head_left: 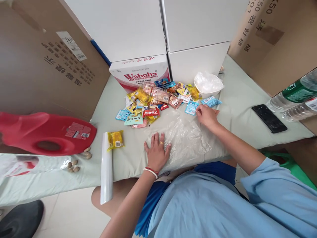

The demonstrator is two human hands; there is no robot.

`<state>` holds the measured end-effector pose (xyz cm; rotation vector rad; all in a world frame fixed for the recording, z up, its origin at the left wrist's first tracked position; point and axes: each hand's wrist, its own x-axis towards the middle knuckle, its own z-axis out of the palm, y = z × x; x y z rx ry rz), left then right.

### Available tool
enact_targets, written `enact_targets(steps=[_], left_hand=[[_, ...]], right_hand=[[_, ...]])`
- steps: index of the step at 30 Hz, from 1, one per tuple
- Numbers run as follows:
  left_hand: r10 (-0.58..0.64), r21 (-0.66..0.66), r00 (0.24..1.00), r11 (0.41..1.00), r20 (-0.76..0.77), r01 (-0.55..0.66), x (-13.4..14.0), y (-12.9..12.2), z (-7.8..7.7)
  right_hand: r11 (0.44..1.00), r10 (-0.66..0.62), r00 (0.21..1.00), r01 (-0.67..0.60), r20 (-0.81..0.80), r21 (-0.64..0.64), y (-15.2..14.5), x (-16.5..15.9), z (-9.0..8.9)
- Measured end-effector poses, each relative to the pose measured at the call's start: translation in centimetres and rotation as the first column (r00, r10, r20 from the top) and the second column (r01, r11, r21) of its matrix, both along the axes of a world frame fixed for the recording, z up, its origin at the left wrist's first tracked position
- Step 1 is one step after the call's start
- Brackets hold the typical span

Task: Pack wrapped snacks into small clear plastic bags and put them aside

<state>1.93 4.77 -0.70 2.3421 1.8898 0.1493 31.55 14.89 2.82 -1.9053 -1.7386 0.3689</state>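
Note:
A clear plastic bag (185, 135) lies spread and wrinkled on the cloth-covered table. My left hand (157, 150) rests flat with fingers spread at the bag's left side. My right hand (207, 115) is closed, fingertips pressed down by the bag's upper right part, beside a small blue packet (191, 107); what they grip, if anything, is hidden. Just beyond that hand lies another blue packet (211, 101). A heap of wrapped snacks (151, 99) in several colours sits beyond the bag. To the left, a yellow snack packet (115, 140) touches a white plastic roll (107, 172).
Behind the snacks stand a Wahaha carton (143, 71) and a white bowl (208, 84) holding clear plastic. At left are a red jug (49, 132), several nuts (74, 166) and a clear bottle (37, 165). At right are a black phone (269, 118) and water bottles (294, 94).

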Motion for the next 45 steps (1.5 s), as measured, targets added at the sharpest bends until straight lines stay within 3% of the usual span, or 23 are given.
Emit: enact_targets(steps=[2, 3, 5, 6, 7, 11, 14, 18, 20, 23, 26, 29, 31, 34, 35, 37, 40, 42, 45], left_hand=[[-0.030, -0.026, 1.000, 0.999, -0.005, 0.030, 0.3, 0.4, 0.1], [-0.050, -0.026, 0.999, 0.998, -0.008, 0.050, 0.4, 0.6, 0.1], [-0.091, -0.015, 0.996, 0.996, -0.021, 0.091, 0.3, 1.0, 0.0], [-0.104, -0.009, 0.994, 0.995, -0.031, 0.104, 0.1, 1.1, 0.0], [-0.105, -0.004, 0.994, 0.995, -0.043, 0.105, -0.3, 1.3, 0.0], [-0.030, -0.022, 0.996, 0.999, -0.081, 0.028, -2.6, 2.2, 0.1], [-0.034, -0.049, 0.996, 0.998, -0.081, 0.031, -4.1, 2.5, -0.1], [-0.033, -0.012, 0.998, 0.999, -0.049, 0.033, -4.5, 2.5, -0.6], [-0.039, 0.000, 0.999, 0.999, -0.031, 0.039, -4.3, 2.5, -0.7], [-0.044, 0.005, 0.999, 0.999, -0.015, 0.044, -4.2, 2.5, -0.6], [-0.040, 0.018, 0.999, 0.999, 0.003, 0.040, -4.3, 2.5, -0.5], [-0.035, 0.027, 0.999, 0.999, 0.030, 0.034, -4.3, 2.4, -0.5], [-0.036, 0.030, 0.998, 0.999, 0.058, 0.034, -4.3, 2.4, -0.6], [-0.036, 0.034, 0.994, 0.999, 0.106, 0.033, -4.5, 2.4, -0.7], [-0.036, 0.033, 0.992, 0.999, 0.118, 0.033, -4.5, 2.4, -0.8], [-0.034, 0.026, 0.991, 0.999, 0.130, 0.031, -4.6, 2.4, -0.8], [-0.039, 0.016, 0.991, 0.999, 0.130, 0.037, -4.7, 2.4, -0.8], [-0.047, 0.018, 0.991, 0.999, 0.129, 0.045, -4.7, 2.4, -0.9], [-0.049, 0.033, 0.990, 0.998, 0.132, 0.045, -4.7, 2.5, -1.0]], right_hand=[[0.972, 0.193, 0.978, -0.202, 0.085, 0.122, -0.9, -1.8, 1.1], [0.922, 0.341, 0.932, -0.357, 0.121, 0.152, -1.2, -3.0, 1.4], [0.761, 0.608, 0.772, -0.633, 0.188, 0.138, -1.3, -5.3, 1.1], [0.697, 0.683, 0.699, -0.710, 0.212, 0.100, -1.1, -6.2, 0.5], [0.674, 0.712, 0.665, -0.737, 0.226, 0.050, -0.8, -6.8, -0.3], [0.811, 0.584, 0.773, -0.573, 0.248, -0.122, 0.3, -5.8, -4.2], [0.812, 0.582, 0.778, -0.570, 0.235, -0.127, 0.8, -3.7, -5.1], [0.852, 0.522, 0.823, -0.517, 0.225, -0.086, 3.4, -3.3, -2.6], [0.888, 0.451, 0.855, -0.459, 0.258, -0.029, 6.2, -4.6, -1.0], [0.897, 0.401, 0.855, -0.440, 0.329, 0.052, 11.2, -7.8, 0.7], [0.890, 0.418, 0.817, -0.455, 0.397, 0.001, 15.7, -10.8, 1.5], [0.874, 0.461, 0.774, -0.482, 0.433, -0.069, 17.7, -11.7, 2.3], [0.876, 0.447, 0.781, -0.481, 0.436, -0.036, 17.0, -11.1, 3.0], [0.860, 0.467, 0.787, -0.511, 0.404, 0.001, 12.6, -8.8, 4.5], [0.829, 0.525, 0.761, -0.558, 0.381, -0.027, 10.5, -7.9, 4.9], [0.717, 0.686, 0.661, -0.685, 0.305, -0.127, 5.6, -6.7, 5.2], [0.605, 0.796, 0.574, -0.764, 0.192, -0.221, -1.0, -6.6, 4.3], [0.611, 0.791, 0.586, -0.747, 0.176, -0.261, -3.6, -7.5, 3.1], [0.627, 0.778, 0.598, -0.721, 0.193, -0.294, -4.1, -7.9, 1.8]])
